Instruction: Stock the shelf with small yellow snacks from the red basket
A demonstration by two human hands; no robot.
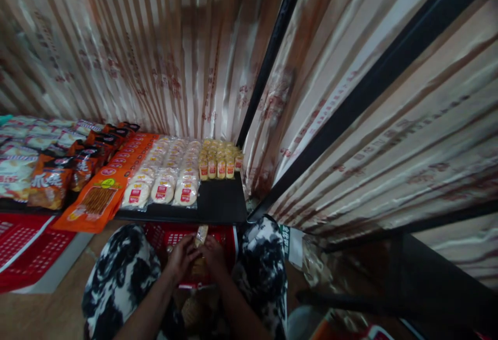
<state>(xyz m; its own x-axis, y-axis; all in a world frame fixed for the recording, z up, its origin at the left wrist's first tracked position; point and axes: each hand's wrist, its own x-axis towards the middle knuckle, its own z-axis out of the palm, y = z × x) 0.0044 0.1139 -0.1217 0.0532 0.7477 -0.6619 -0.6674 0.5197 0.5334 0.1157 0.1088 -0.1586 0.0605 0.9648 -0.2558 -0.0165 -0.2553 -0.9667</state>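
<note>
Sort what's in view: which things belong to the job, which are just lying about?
Likely job things:
small wrapped snack, between left hand and right hand
red basket beneath them
yellow packs, black shelf

Likely just lying about:
round white packs
orange packets
orange-and-black bags
other red basket

The shelf (221,200) is coloured black. Near its rear right corner, small packets (221,171) are tinted yellow and labelled in red; along the front edge, white round cakes (162,190) are labelled in red, beside flat packets (111,188) coloured orange. The held packet (201,235) is tinted pale yellow. The trousers (124,272) are blotched black and white; the sheeting (175,44) is striped cream and brown.
</note>
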